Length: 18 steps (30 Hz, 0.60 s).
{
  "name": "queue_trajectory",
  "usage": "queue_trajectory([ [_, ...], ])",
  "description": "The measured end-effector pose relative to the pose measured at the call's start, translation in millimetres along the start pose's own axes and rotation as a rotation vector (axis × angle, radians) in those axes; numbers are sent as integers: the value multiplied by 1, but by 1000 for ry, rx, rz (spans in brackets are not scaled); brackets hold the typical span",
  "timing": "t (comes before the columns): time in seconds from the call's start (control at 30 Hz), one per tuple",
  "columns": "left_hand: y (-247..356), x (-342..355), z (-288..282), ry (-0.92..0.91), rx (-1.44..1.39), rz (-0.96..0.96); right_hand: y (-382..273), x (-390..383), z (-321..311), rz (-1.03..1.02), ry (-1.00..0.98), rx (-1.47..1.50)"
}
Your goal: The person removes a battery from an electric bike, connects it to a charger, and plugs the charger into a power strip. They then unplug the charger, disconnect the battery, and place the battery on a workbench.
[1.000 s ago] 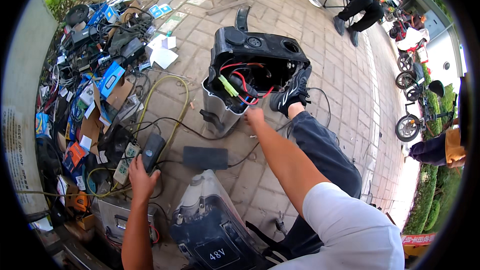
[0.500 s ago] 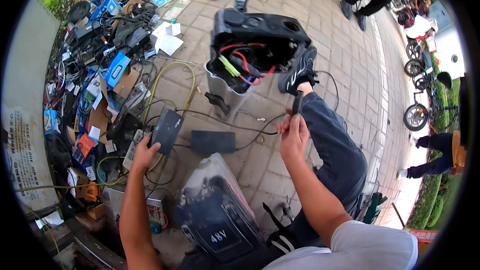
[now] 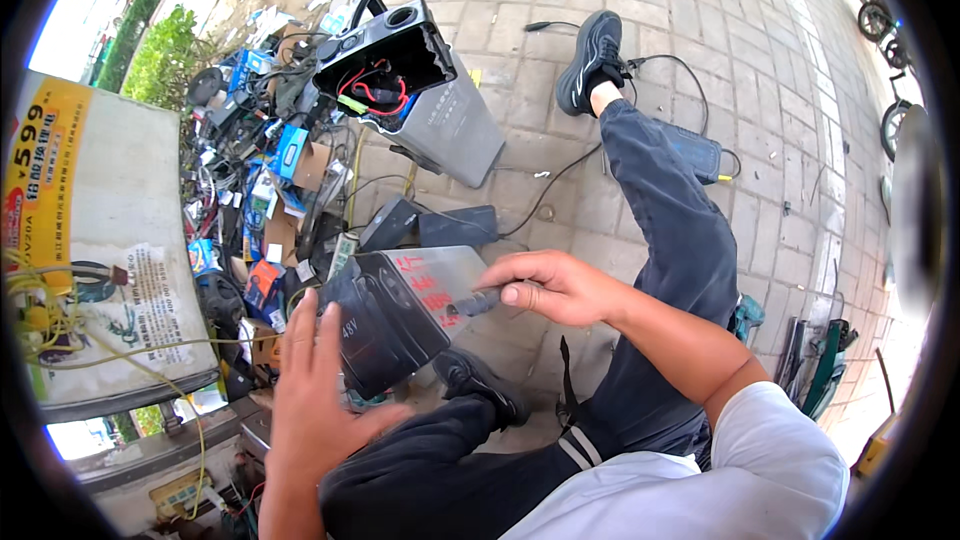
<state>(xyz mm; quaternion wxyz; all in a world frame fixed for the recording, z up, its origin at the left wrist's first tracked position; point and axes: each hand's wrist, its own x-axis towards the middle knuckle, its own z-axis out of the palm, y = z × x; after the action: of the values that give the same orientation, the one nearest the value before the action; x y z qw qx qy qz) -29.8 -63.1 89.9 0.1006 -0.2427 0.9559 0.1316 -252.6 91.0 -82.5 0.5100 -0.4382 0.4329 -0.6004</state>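
A battery case (image 3: 385,325) with a black lid end and a grey body marked in red leans between my legs. My right hand (image 3: 560,288) is at its side, fingers closed around the dark handle (image 3: 472,306). Close to the black end, my left hand (image 3: 315,405) is open with fingers spread and holds nothing; whether it touches the case I cannot tell. Beyond the case, two dark charger boxes (image 3: 458,227) lie on the paving with cables. Farther off stands a grey battery case (image 3: 455,130), its black top open on red wires.
At left is a heap of cables, boxes and packaging (image 3: 285,155), beside a white and yellow panel (image 3: 110,240). Past my right leg lie another dark box (image 3: 690,152) with a cable and a green tool (image 3: 828,365). A yellow cord (image 3: 150,345) crosses at left.
My left hand has let go of a charger box, which now lies on the ground. My right hand has left a cable plug for the near case's handle. That case is now tilted and turned.
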Motion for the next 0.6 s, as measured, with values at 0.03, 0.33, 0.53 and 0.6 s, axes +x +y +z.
queue_trajectory([
  [0.03, 4, 1, 12, 22, 47, -8, 4, -2, 2, 53, 12, 79],
  [0.33, -19, 8, 7, 167, -272, -113, 24, -17, -7, 143, 4, 436],
  [0.53, -85, 24, 36, 439, -1049, -88, 36, -12, 8, 77, 17, 486],
  [0.6, -82, 35, 46, 410, -1142, -31, 37, -15, 8, 90, 47, 467],
])
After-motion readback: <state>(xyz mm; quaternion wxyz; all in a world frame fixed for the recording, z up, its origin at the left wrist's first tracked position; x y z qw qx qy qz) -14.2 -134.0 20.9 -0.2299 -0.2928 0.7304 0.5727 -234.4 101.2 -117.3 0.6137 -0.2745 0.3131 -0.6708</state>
